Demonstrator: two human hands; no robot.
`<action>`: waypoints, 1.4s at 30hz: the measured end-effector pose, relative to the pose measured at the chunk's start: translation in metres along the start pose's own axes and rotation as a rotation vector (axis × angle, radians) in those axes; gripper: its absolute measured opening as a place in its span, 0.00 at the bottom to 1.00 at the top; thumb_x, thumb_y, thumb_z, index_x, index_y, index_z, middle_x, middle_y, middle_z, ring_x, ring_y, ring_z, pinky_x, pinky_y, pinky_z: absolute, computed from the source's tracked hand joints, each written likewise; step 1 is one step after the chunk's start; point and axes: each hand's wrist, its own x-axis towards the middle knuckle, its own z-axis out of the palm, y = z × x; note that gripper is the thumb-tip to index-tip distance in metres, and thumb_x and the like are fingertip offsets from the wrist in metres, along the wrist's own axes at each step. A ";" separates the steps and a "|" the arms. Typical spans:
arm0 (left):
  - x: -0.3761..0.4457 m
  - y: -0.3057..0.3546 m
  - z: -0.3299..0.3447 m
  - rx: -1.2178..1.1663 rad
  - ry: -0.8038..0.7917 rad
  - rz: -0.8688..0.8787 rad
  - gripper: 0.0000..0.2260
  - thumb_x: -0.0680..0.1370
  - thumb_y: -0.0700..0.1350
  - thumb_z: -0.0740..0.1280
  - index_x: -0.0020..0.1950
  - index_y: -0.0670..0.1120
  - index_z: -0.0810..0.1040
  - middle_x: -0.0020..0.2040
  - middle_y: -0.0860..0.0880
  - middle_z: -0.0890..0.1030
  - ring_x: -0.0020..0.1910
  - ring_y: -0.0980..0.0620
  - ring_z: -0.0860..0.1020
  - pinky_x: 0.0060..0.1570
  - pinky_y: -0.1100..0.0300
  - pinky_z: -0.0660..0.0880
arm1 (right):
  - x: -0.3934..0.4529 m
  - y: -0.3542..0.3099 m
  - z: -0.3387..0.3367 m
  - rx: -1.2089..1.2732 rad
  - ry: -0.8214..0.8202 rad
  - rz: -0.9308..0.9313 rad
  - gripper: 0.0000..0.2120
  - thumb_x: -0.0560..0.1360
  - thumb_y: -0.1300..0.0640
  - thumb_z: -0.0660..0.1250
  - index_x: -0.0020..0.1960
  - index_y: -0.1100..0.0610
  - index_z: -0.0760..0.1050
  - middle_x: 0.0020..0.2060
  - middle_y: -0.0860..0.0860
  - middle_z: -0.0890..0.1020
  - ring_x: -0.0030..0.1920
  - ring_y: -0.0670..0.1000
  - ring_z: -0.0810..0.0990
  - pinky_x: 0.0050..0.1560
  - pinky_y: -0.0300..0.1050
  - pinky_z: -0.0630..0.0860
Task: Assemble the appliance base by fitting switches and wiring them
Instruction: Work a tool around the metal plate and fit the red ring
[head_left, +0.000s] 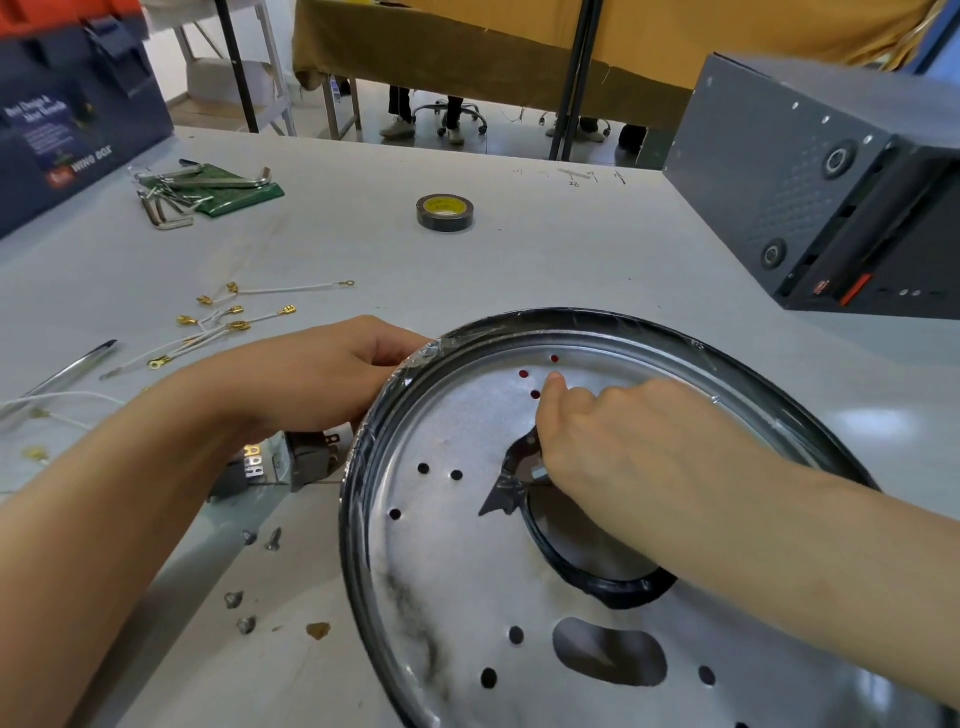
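Two hands work on the round metal base (467, 571) lying on the grey table (571, 249): the left hand (332, 374) curls around its black rim, the right hand (602, 441) reaches inside, fingers bent over a small part (537, 473) at the centre hole, its grasp impossible to tell.
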 end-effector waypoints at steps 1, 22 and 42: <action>0.000 -0.003 0.001 0.007 0.017 -0.005 0.11 0.76 0.53 0.61 0.49 0.55 0.83 0.42 0.52 0.85 0.40 0.53 0.81 0.44 0.60 0.76 | -0.001 0.000 -0.001 0.004 -0.071 -0.018 0.21 0.46 0.70 0.66 0.38 0.68 0.83 0.17 0.54 0.65 0.13 0.48 0.63 0.28 0.33 0.50; -0.068 0.013 0.019 0.140 0.515 -0.171 0.04 0.78 0.47 0.64 0.49 0.48 0.78 0.40 0.52 0.83 0.35 0.56 0.83 0.36 0.62 0.75 | -0.038 -0.021 -0.053 0.643 -0.291 0.159 0.24 0.73 0.35 0.58 0.36 0.56 0.71 0.24 0.49 0.69 0.27 0.46 0.68 0.30 0.44 0.66; -0.094 0.015 0.089 -0.422 0.476 -0.081 0.07 0.70 0.51 0.66 0.46 0.55 0.81 0.39 0.45 0.83 0.31 0.49 0.81 0.31 0.63 0.77 | -0.047 -0.023 -0.047 0.497 -0.262 0.007 0.22 0.68 0.30 0.47 0.35 0.48 0.62 0.27 0.45 0.69 0.29 0.43 0.67 0.29 0.41 0.62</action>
